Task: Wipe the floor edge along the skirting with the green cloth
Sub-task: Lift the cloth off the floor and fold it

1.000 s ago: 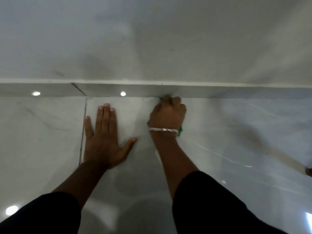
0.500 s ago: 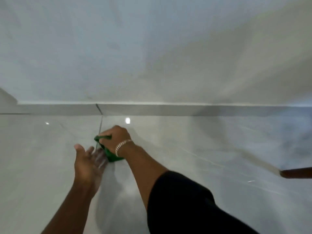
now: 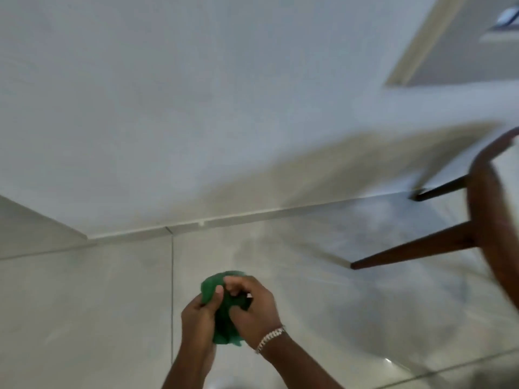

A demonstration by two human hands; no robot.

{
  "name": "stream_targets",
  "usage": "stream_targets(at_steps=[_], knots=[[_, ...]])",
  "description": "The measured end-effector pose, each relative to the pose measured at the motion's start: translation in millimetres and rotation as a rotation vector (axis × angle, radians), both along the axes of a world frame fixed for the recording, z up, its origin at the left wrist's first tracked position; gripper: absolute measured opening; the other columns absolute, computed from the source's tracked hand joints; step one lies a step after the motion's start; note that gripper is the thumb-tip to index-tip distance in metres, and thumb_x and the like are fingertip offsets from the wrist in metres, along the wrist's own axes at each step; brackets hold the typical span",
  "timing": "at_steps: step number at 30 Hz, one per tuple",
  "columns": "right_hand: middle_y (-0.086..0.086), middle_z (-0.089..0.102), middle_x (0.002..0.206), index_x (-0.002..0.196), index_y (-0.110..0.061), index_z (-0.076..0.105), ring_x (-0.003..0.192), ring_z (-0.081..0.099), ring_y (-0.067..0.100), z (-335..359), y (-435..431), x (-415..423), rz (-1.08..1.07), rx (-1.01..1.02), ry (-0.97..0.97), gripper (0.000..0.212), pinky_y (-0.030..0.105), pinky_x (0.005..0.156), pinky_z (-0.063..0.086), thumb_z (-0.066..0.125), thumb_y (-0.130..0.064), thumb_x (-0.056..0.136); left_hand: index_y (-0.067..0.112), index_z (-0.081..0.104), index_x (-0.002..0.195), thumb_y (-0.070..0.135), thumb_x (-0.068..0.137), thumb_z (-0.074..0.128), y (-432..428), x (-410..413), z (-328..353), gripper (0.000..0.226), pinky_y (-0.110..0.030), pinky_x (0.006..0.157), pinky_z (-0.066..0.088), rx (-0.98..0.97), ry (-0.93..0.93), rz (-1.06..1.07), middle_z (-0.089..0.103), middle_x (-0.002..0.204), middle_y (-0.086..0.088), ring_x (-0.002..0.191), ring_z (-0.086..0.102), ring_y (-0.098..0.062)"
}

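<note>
Nearest, both hands hold the bunched green cloth (image 3: pixel 224 310) above the floor (image 3: pixel 84 318). The left hand (image 3: pixel 200 313) has its grip pinching the cloth's left side; the right hand (image 3: pixel 252 307), with a bracelet (image 3: pixel 270 338) at the wrist, curls its grip around the right side. Farther off, the skirting (image 3: pixel 252 216) meets the wall (image 3: pixel 196 108). Chair legs (image 3: pixel 415 248) stand at right.

2 hands (image 3: pixel 198 315) (image 3: pixel 254 311), 1 green cloth (image 3: pixel 214 284), 1 bracelet (image 3: pixel 270 338), 2 chair legs (image 3: pixel 415 248) (image 3: pixel 441 188).

Pale wall (image 3: pixel 196 108), glossy tiled floor (image 3: pixel 84 318), wooden chair (image 3: pixel 483 234)
</note>
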State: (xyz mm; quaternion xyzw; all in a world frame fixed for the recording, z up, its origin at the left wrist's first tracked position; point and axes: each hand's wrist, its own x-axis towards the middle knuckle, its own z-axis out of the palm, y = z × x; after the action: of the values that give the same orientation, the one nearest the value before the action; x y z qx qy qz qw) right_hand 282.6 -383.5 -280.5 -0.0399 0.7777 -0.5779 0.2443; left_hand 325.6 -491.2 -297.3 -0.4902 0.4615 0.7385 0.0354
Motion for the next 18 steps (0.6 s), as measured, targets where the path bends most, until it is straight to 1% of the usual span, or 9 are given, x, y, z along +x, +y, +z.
stream_targets(at_steps=[4,5,8,9,10,12,15,17,18], knots=[[-0.014,0.054,0.125,0.124,-0.032,0.053,0.108,0.051,-0.003,149,65,-1,-0.122,0.045,0.056,0.068,0.019,0.082,0.048,0.065,-0.009,0.061,-0.001,0.073,0.102,0.021,0.083,0.068,31,-4,157,0.029,-0.048,0.079,0.058,0.033,0.08,-0.146,0.076,0.102,-0.026,0.092,0.073,-0.043],[-0.012,0.048,0.132,0.13,-0.028,0.049,0.109,0.05,-0.008,187,83,-5,-0.149,0.026,0.013,0.073,0.016,0.084,0.046,0.064,-0.013,0.061,-0.002,0.074,0.101,0.022,0.08,0.069,38,-7,197,0.033,-0.047,0.078,0.058,0.06,0.1,-0.211,0.076,0.102,-0.027,0.093,0.073,-0.043],[-0.004,0.041,0.139,0.138,-0.022,0.042,0.1,0.053,-0.018,281,135,-15,-0.172,-0.028,-0.049,0.079,0.001,0.072,0.047,0.059,-0.012,0.062,-0.002,0.077,0.095,0.024,0.076,0.071,63,-19,306,0.033,-0.045,0.075,0.061,0.157,0.177,-0.382,0.075,0.104,-0.029,0.094,0.074,-0.042],[-0.002,0.043,0.139,0.137,-0.023,0.043,0.107,0.053,-0.011,307,152,-19,-0.159,-0.011,-0.03,0.075,0.004,0.079,0.048,0.062,-0.009,0.066,-0.003,0.076,0.097,0.023,0.077,0.07,72,-27,337,0.033,-0.045,0.076,0.062,0.178,0.2,-0.433,0.074,0.107,-0.03,0.096,0.073,-0.042],[-0.001,0.048,0.136,0.135,-0.026,0.046,0.115,0.053,0.0,328,169,-22,-0.152,0.002,-0.012,0.071,0.015,0.089,0.049,0.065,-0.005,0.069,-0.004,0.075,0.1,0.023,0.079,0.069,83,-35,362,0.035,-0.045,0.077,0.062,0.204,0.225,-0.472,0.073,0.11,-0.03,0.099,0.073,-0.042],[0.003,0.063,0.123,0.124,-0.027,0.055,0.115,0.058,0.018,361,202,-26,-0.156,-0.02,0.001,0.059,0.035,0.095,0.051,0.067,-0.007,0.069,-0.008,0.071,0.108,0.022,0.082,0.067,111,-53,403,0.04,-0.047,0.082,0.061,0.232,0.278,-0.527,0.071,0.114,-0.031,0.103,0.071,-0.043],[0.006,0.076,0.097,0.101,-0.023,0.07,0.093,0.071,0.021,387,247,-33,-0.261,-0.106,0.024,0.032,0.032,0.077,0.059,0.066,-0.004,0.077,-0.009,0.066,0.115,0.023,0.088,0.064,167,-82,438,0.042,-0.05,0.09,0.058,0.195,0.308,-0.56,0.071,0.113,-0.031,0.105,0.07,-0.044],[0.005,0.078,0.087,0.093,-0.018,0.074,0.083,0.073,0.022,392,279,-39,-0.417,-0.189,0.0,0.029,0.03,0.069,0.06,0.061,0.007,0.086,-0.007,0.068,0.112,0.023,0.09,0.064,214,-102,447,0.037,-0.047,0.086,0.058,0.135,0.308,-0.552,0.074,0.109,-0.029,0.102,0.071,-0.042],[0.006,0.078,0.085,0.093,-0.015,0.074,0.081,0.072,0.024,392,294,-43,-0.496,-0.22,-0.046,0.029,0.034,0.069,0.061,0.057,0.008,0.089,-0.004,0.07,0.11,0.023,0.089,0.066,237,-110,447,0.034,-0.044,0.081,0.06,0.104,0.307,-0.538,0.075,0.105,-0.026,0.099,0.072,-0.04]])
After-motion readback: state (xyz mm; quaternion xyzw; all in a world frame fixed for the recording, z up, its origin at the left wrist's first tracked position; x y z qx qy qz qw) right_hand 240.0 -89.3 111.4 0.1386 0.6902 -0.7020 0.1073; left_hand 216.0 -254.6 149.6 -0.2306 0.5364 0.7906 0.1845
